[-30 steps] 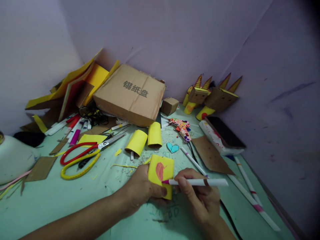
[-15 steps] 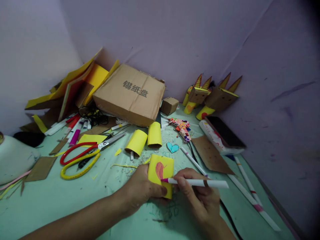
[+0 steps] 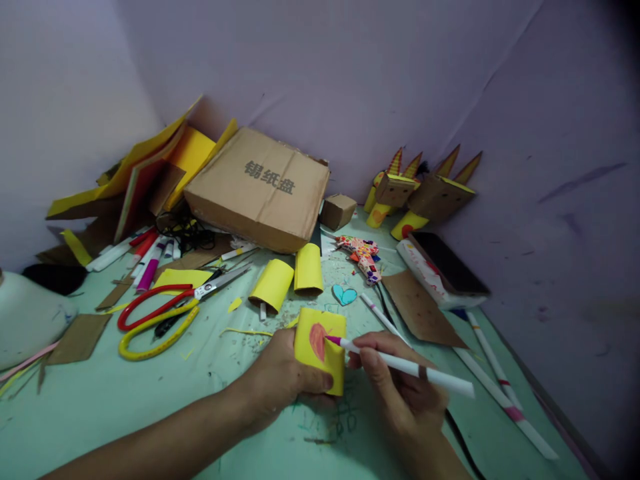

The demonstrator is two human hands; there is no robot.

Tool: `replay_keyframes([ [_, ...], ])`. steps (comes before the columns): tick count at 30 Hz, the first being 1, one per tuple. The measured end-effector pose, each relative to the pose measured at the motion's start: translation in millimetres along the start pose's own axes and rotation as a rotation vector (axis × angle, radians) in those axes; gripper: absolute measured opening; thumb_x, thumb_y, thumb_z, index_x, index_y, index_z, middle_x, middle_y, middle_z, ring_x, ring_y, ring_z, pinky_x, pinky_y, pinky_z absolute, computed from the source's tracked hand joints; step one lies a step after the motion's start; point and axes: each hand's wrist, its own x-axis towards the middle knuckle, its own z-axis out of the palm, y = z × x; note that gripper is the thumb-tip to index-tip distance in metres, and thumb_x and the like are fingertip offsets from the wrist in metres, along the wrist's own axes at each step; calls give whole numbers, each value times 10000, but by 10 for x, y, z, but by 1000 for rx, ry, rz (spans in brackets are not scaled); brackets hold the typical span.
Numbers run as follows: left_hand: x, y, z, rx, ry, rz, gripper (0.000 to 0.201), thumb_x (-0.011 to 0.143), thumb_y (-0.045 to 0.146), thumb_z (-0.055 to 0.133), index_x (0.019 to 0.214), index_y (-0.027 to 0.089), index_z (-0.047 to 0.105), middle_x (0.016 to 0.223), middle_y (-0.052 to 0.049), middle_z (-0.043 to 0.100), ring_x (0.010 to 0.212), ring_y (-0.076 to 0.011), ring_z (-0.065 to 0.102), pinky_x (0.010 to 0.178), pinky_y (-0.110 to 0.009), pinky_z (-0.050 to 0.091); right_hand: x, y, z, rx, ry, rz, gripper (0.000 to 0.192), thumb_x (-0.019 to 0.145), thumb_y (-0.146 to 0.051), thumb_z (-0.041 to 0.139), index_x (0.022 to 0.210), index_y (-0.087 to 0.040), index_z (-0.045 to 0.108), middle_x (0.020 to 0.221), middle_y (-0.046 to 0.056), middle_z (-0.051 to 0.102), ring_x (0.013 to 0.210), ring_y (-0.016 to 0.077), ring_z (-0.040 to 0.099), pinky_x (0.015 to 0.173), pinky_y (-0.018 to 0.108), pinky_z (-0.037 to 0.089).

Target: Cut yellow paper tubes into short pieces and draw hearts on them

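Observation:
My left hand (image 3: 287, 367) grips a yellow paper-covered piece (image 3: 334, 333) by its left side, thumb across the lower front. A reddish half-heart shape (image 3: 318, 341) is coloured on its face. In my right hand (image 3: 400, 387) is a white marker (image 3: 415, 365) with a magenta tip, held like a pen; the tip is at the right edge of the coloured patch. Just beyond stand two yellow-covered tubes (image 3: 273, 283) with brown insides, and a small blue heart cut-out (image 3: 345, 295) lies to their right.
Red-and-yellow-handled scissors (image 3: 200, 293) lie left, near several markers (image 3: 150, 267). A cardboard box (image 3: 260, 190) leans at the back. To the right are a flower-patterned glue gun (image 3: 364, 255), flat cardboard (image 3: 420, 307), a phone (image 3: 450, 263) on a white pack, and cardboard animal figures (image 3: 435, 200).
The marker's tip has moved up and slightly right along the coloured patch, and its back end has tilted lower. My left hand keeps the yellow piece nearly in place.

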Motion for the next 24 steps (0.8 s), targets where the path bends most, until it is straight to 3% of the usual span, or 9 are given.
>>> replay_keyframes([
  [5,-2,-4,-3,5,-16,8,308,498,66,656,800,117,620,633,-7,651,570,-146,600,513,-256,526,7,-1,9,-7,-15,-16,140,854,-159,544,790,-195,663,651,12,637,564,139,603,513,231,466],
  [10,7,-20,-15,-9,-39,19,269,504,58,662,765,113,630,646,-16,663,577,-141,608,510,-238,520,7,-24,20,10,1,45,233,879,-220,517,681,-183,634,558,-3,571,491,121,534,450,226,396],
  [17,34,-42,-30,-6,-16,14,335,484,74,675,814,111,633,645,-19,662,580,-158,617,512,-259,530,14,-9,23,20,1,35,161,870,-222,550,793,-185,686,622,13,625,538,138,591,493,231,457],
  [24,1,-22,-7,-10,-47,29,278,504,61,658,775,121,627,641,-9,649,566,-134,595,508,-238,511,-4,-45,47,53,13,93,230,872,-255,532,674,-189,628,564,-1,574,507,127,534,464,224,413],
])
